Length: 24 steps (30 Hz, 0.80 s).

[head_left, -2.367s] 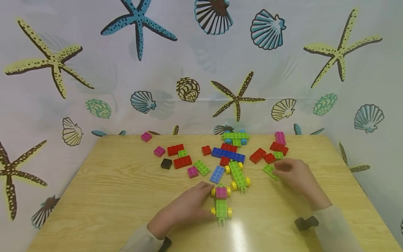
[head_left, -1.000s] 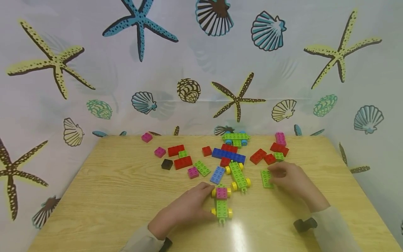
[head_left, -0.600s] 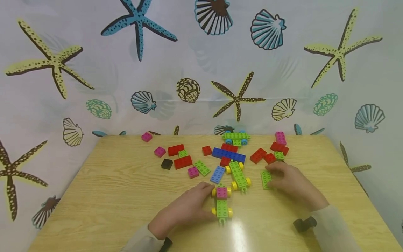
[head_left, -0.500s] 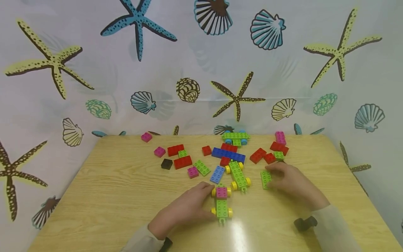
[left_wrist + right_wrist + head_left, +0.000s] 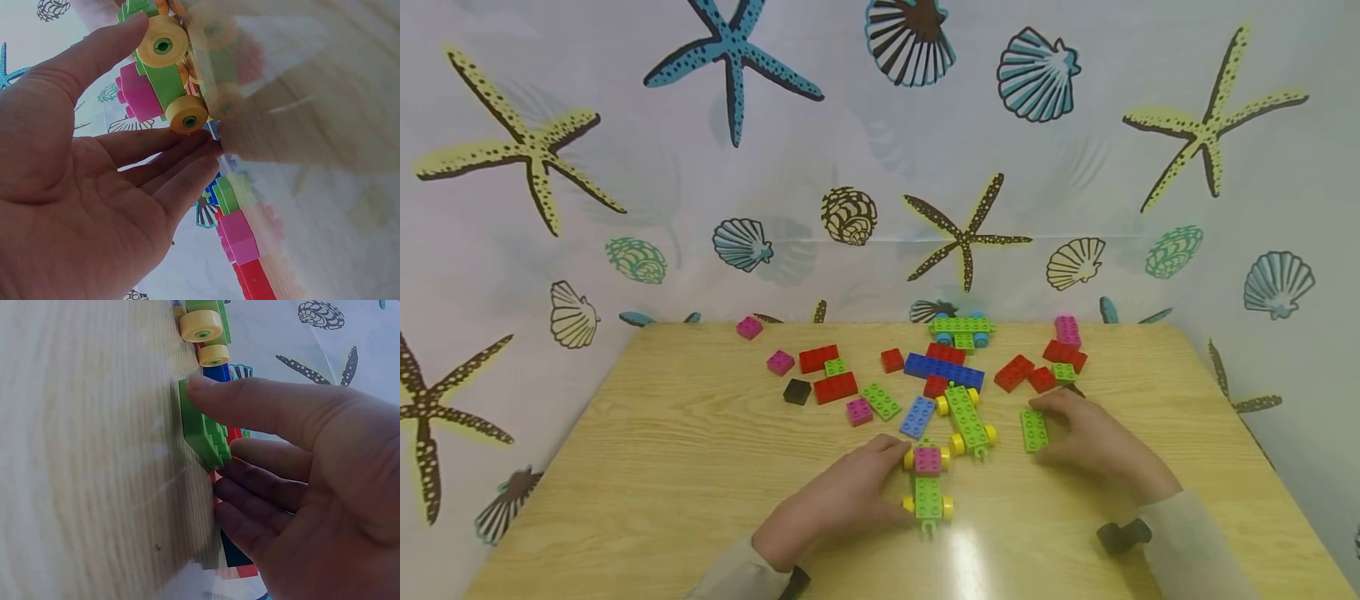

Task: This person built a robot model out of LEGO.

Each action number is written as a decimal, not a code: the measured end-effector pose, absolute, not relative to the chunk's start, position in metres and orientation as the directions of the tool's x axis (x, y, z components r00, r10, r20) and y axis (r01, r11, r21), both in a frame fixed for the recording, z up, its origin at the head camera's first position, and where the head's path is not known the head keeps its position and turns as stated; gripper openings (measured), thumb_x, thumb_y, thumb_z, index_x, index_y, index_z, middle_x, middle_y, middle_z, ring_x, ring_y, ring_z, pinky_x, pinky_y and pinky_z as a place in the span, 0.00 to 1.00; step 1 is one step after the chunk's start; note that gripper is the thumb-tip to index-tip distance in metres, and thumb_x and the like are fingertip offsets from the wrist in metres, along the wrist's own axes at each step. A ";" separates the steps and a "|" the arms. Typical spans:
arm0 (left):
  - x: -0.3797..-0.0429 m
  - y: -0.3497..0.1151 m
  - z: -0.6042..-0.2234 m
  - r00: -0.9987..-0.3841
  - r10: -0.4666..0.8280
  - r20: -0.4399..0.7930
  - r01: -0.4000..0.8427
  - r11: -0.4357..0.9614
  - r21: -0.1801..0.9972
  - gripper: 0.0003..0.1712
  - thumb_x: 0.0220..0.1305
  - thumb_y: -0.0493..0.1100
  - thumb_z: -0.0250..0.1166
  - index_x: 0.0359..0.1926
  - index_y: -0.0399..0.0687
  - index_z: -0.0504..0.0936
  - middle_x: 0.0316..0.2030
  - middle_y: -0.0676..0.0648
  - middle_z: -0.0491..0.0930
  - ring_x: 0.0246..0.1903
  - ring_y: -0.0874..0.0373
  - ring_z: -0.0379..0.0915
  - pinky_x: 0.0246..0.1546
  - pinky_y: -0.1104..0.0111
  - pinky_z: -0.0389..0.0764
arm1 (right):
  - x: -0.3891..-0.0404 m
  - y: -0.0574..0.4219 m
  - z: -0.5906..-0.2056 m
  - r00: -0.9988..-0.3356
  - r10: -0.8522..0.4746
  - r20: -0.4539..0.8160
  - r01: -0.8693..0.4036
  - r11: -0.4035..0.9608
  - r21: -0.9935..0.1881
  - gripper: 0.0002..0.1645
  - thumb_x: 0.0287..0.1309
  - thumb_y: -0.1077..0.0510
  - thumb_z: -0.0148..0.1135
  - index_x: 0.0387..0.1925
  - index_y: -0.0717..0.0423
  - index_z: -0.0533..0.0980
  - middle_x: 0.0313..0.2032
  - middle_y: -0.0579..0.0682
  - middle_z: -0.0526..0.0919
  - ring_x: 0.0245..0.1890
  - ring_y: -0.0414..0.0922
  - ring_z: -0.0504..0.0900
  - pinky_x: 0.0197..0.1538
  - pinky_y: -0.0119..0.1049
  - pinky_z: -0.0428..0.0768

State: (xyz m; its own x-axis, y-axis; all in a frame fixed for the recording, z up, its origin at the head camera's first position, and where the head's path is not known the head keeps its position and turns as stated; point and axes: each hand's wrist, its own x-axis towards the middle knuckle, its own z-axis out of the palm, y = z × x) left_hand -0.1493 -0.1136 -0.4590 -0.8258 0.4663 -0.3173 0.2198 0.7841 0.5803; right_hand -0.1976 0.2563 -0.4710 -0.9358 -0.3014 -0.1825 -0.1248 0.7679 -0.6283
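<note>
On the near part of the table stands a toy car [image 5: 928, 492], a lime-green wheeled base with yellow wheels and a pink brick [image 5: 927, 460] on its far end. My left hand [image 5: 842, 487] holds it from the left side; in the left wrist view the thumb is at one yellow wheel [image 5: 164, 42] and the fingers are at the other [image 5: 187, 115]. To the right, my right hand [image 5: 1093, 437] pinches a lime-green brick [image 5: 1033, 429] lengthwise between thumb and fingers, low at the tabletop. The right wrist view shows the thumb on one end of this brick [image 5: 199, 428].
A second yellow-wheeled base [image 5: 967, 419] sits between the hands, beside a light-blue brick [image 5: 917, 416]. Behind it lie a long blue brick [image 5: 943, 368] and red bricks [image 5: 1015, 372]. A blue-wheeled base [image 5: 962, 327] stands at the back edge. Pink, green and black [image 5: 797, 392] bricks lie left.
My right hand has shifted the lime-green brick slightly left and turned it from slanted to nearly straight, pointing away from me. My left hand and the toy car have stayed in place.
</note>
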 end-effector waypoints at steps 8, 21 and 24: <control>-0.149 -0.114 -0.459 -0.825 0.476 -0.306 0.232 0.777 0.585 0.55 0.64 0.60 0.84 0.84 0.45 0.70 0.79 0.42 0.74 0.78 0.41 0.73 0.79 0.42 0.76 | -0.197 0.254 -0.470 -0.938 -0.305 -0.165 -0.143 0.775 -0.616 0.46 0.58 0.53 0.85 0.76 0.57 0.78 0.79 0.65 0.73 0.79 0.70 0.71 0.81 0.74 0.69; -0.148 -0.114 -0.460 -0.827 0.468 -0.311 0.226 0.783 0.579 0.56 0.63 0.60 0.84 0.84 0.45 0.70 0.80 0.42 0.73 0.79 0.40 0.72 0.80 0.42 0.76 | -0.199 0.248 -0.472 -0.953 -0.273 -0.130 -0.138 0.776 -0.616 0.41 0.61 0.52 0.84 0.73 0.58 0.80 0.74 0.62 0.77 0.76 0.67 0.74 0.80 0.71 0.73; -0.148 -0.114 -0.459 -0.826 0.473 -0.306 0.232 0.780 0.581 0.56 0.64 0.60 0.83 0.84 0.45 0.69 0.81 0.42 0.72 0.80 0.40 0.72 0.80 0.42 0.75 | -0.197 0.243 -0.467 -0.960 -0.258 -0.105 -0.142 0.778 -0.612 0.41 0.63 0.51 0.82 0.74 0.57 0.79 0.75 0.63 0.76 0.76 0.68 0.74 0.79 0.72 0.74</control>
